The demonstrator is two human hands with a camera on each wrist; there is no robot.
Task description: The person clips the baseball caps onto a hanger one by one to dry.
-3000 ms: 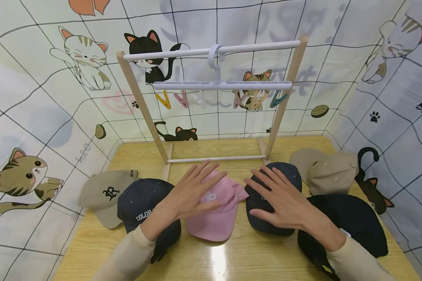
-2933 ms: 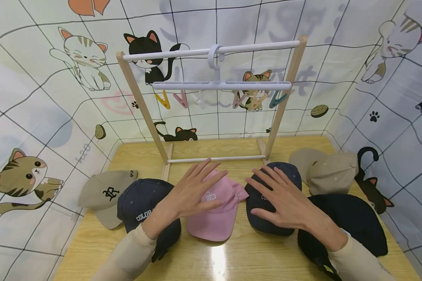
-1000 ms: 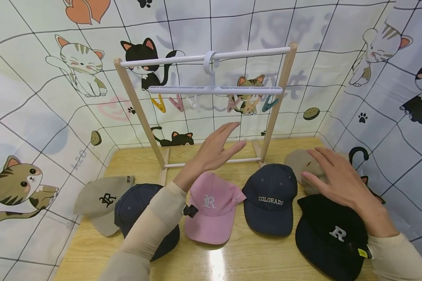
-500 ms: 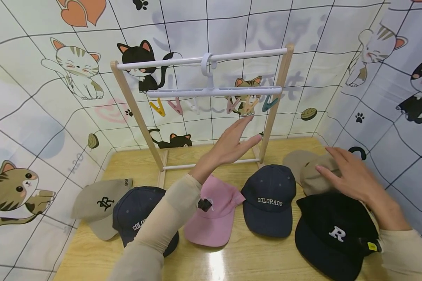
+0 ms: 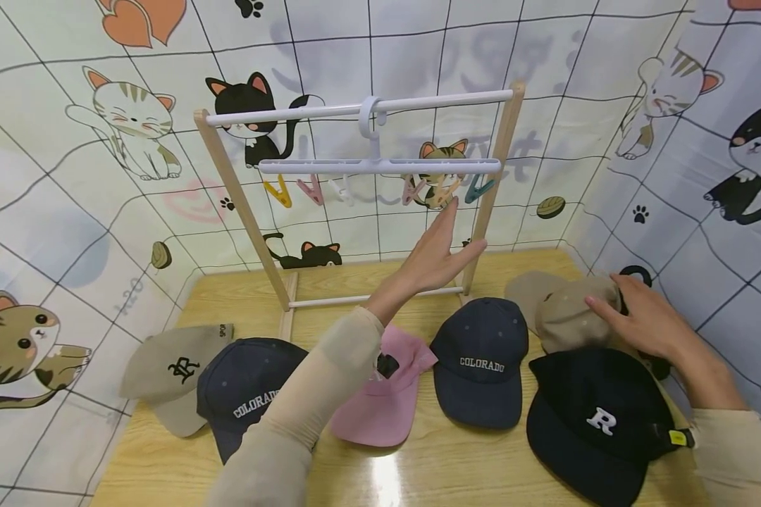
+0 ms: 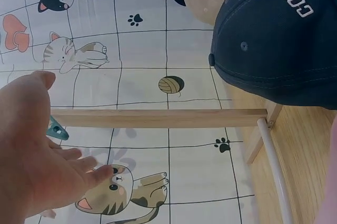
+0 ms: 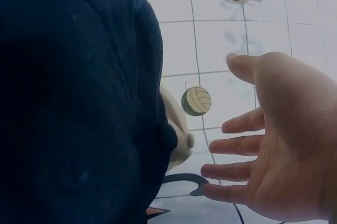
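My left hand (image 5: 434, 260) is raised in front of the rack's right post, fingers straight and thumb apart, holding nothing. In the left wrist view the hand (image 6: 47, 155) lies near a teal clothespin (image 6: 57, 129). My right hand (image 5: 650, 320) hovers beside the crown of a tan cap (image 5: 573, 310) at the right, fingers extended; whether it touches the cap cannot be told from the head view. The right wrist view shows that hand (image 7: 279, 150) spread, apart from the tan cap (image 7: 176, 129). A black cap with a white R (image 5: 599, 415) lies in front of it.
Behind stands a rack (image 5: 237, 193) with a white hanger (image 5: 380, 167) and several clothespins. Along the table (image 5: 456, 465) lie a navy COLORADO cap (image 5: 482, 366), a pink cap (image 5: 380, 415), another navy cap (image 5: 247, 373) and an olive-grey cap (image 5: 171, 366).
Both hands, earlier over the pink and navy caps, have parted from them. The left has risen toward the rack's right side; the right has moved right to the tan cap. The caps stay put.
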